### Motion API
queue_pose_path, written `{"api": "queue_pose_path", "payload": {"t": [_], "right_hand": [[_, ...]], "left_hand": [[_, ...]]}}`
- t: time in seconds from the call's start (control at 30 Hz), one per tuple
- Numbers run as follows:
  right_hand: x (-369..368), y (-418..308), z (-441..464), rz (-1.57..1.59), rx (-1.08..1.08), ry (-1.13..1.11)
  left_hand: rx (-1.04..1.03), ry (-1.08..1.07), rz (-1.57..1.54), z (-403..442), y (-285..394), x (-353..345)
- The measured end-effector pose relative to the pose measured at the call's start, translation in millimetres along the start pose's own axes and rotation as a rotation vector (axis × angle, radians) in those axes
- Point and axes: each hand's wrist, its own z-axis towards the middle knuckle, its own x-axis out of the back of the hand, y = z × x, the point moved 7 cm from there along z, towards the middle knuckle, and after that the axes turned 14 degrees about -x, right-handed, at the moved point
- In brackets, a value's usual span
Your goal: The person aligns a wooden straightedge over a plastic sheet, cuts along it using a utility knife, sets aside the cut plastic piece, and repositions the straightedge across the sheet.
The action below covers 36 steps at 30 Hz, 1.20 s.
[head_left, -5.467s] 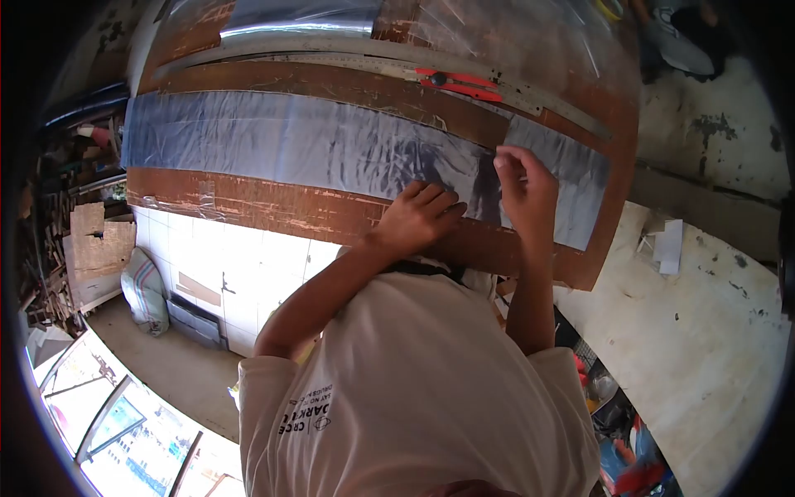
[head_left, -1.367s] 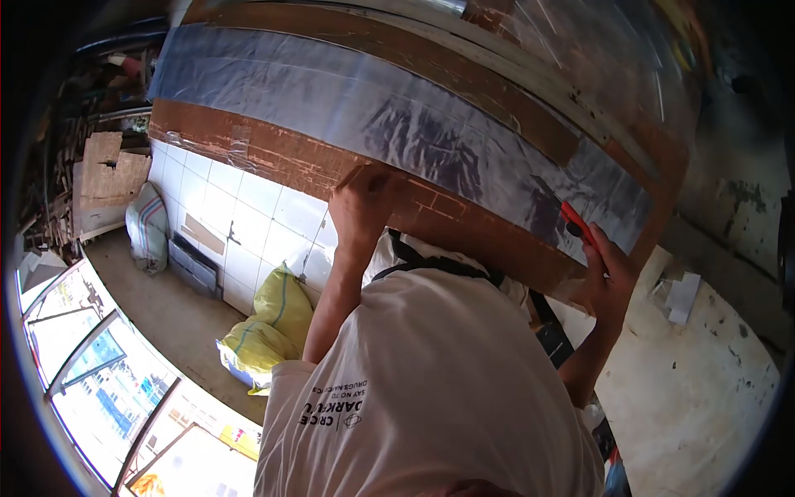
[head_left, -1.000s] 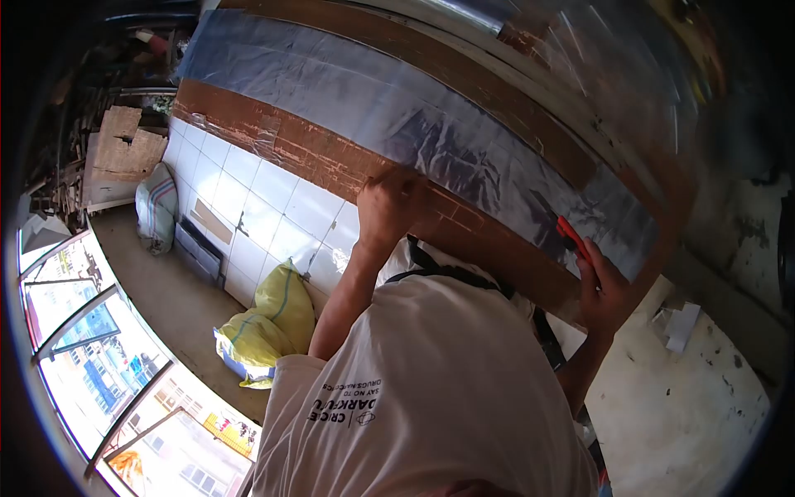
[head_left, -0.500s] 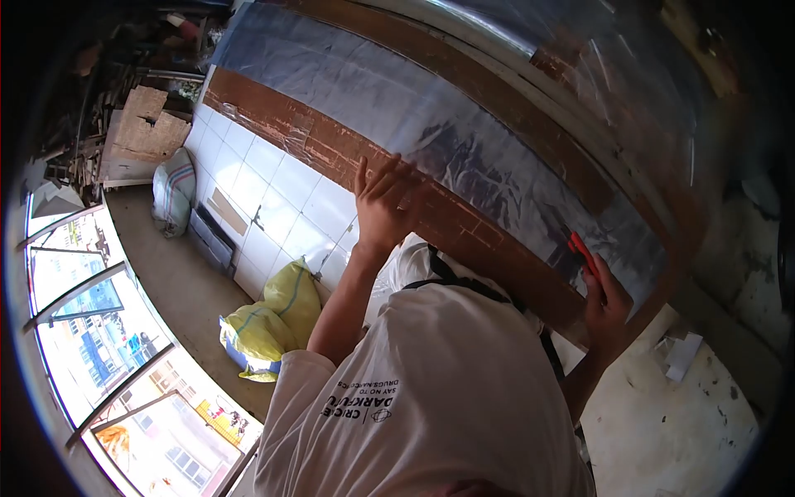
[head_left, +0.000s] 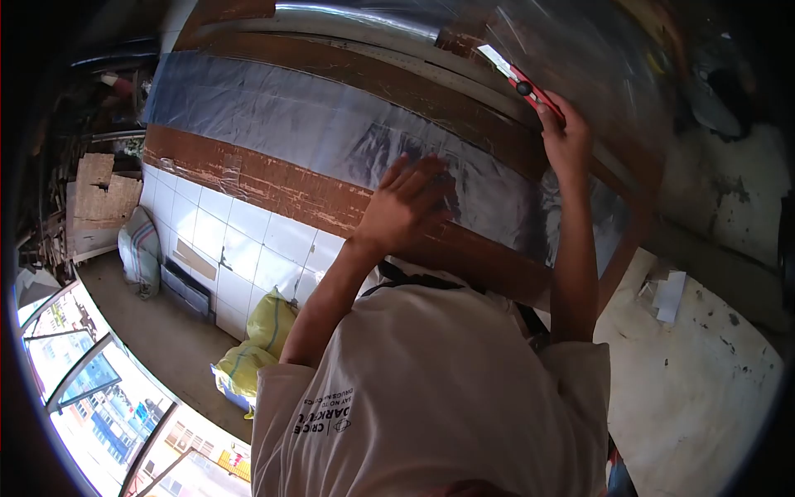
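In my right hand [head_left: 570, 139] is a red utility knife [head_left: 523, 86], its blade extended and pointing up and to the left, raised over the far part of the bench. My left hand [head_left: 407, 203] hangs over or rests on the near edge, palm down with fingers apart and slightly blurred; contact is uncertain. Beneath it a long strip of clear plastic film [head_left: 281, 103] stretches across the worn brown bench top [head_left: 273, 178]. The film is wrinkled and shiny near my hands.
A metal straightedge-like strip [head_left: 397, 70] runs along the far side. Yellow sacks [head_left: 269, 323] and a white striped sack [head_left: 139, 253] stand on the floor to the left, by a tiled wall [head_left: 248, 224]. A pale stained board [head_left: 687, 373] lies at right.
My right hand has lifted the knife up and away from the bench's near right corner. My left hand has shifted slightly right and farther over the film. The view has turned a little.
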Motion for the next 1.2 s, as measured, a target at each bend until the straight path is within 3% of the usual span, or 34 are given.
{"api": "queue_pose_path", "payload": {"t": [0.2, 0.3, 0.43, 0.53, 0.57, 0.7, 0.83, 0.9, 0.97, 1.0, 1.07, 1.2], "right_hand": [[-27, -14, 39, -0.307, 0.132, 0.082], [-30, -8, 41, -0.352, -0.002, 0.053], [-34, 0, 41, -0.317, 0.017, 0.077], [-27, -17, 34, -0.390, 0.374, 0.267], [-23, -12, 33, -0.395, 0.366, 0.277], [15, -28, -11, -0.120, 0.420, 0.301], [54, -16, -85, -0.002, 0.235, 0.519], [46, -6, -126, -0.003, 0.178, 0.446], [19, -2, -160, -0.133, 0.215, 0.189], [12, 3, -175, -0.143, 0.200, 0.203], [-18, 19, -193, -0.351, 0.121, -0.017], [-1, 42, -190, -0.534, 0.040, 0.017]], "left_hand": [[-0.119, -0.182, -0.008, 9, 20, -39], [-0.147, -0.248, 0.017, 17, 26, -50], [-0.203, -0.366, 0.111, 36, 39, -58], [-0.251, -0.424, 0.159, 48, 44, -65], [-0.263, -0.427, 0.153, 49, 43, -70], [-0.372, -0.422, 0.335, 46, 45, -83], [-0.458, -0.435, 0.473, 45, 51, -82], [-0.469, -0.439, 0.482, 44, 49, -85], [-0.490, -0.440, 0.481, 45, 51, -86], [-0.455, -0.449, 0.463, 48, 49, -85], [-0.437, -0.458, 0.432, 47, 48, -86], [-0.437, -0.451, 0.357, 47, 46, -84]]}}
